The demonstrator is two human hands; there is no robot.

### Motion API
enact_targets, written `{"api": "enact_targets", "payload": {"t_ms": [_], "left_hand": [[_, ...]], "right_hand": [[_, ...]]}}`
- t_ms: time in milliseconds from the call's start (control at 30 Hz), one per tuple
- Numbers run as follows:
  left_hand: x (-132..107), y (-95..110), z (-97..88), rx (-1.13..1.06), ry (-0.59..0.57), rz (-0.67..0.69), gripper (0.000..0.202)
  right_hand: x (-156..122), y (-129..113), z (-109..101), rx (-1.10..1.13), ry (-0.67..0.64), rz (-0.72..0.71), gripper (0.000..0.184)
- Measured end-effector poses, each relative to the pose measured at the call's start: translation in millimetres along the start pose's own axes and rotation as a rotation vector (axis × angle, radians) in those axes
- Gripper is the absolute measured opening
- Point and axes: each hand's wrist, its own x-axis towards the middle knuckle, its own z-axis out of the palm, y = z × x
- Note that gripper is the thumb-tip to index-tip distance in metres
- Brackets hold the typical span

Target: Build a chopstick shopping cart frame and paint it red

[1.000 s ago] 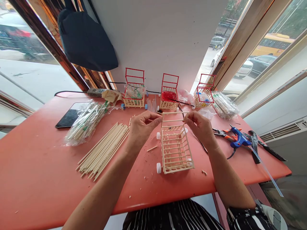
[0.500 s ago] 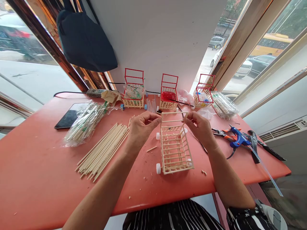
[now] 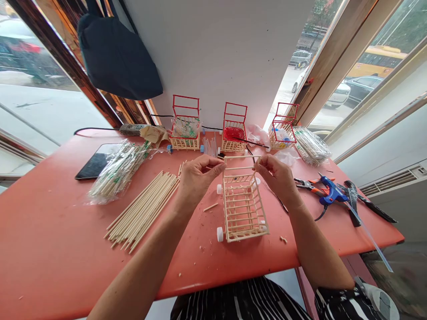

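Note:
A small cart (image 3: 243, 206) built of pale wooden sticks, with white cap wheels, stands on the red table (image 3: 50, 231) in front of me. My left hand (image 3: 196, 178) pinches the left end of its raised handle frame. My right hand (image 3: 278, 175) pinches the right end of the same frame. Both hands have their fingers closed on the thin sticks. A loose pile of long wooden sticks (image 3: 145, 209) lies just left of my left forearm.
Three finished carts with red handles (image 3: 186, 122) (image 3: 235, 126) (image 3: 283, 126) line the back edge. Bagged sticks (image 3: 118, 171) and a black tablet (image 3: 95, 162) lie left; a blue glue gun (image 3: 330, 195), pliers (image 3: 308, 183) and cutters (image 3: 353, 195) lie right. More bagged sticks (image 3: 312, 144) sit back right.

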Motion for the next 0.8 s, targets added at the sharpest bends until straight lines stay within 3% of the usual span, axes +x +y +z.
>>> {"api": "enact_targets", "payload": {"t_ms": [800], "left_hand": [[-1.0, 1.5, 0.5, -0.019, 0.010, 0.008, 0.011]], "right_hand": [[1.7, 9.4, -0.8, 0.146, -0.037, 0.043, 0.026]]}}
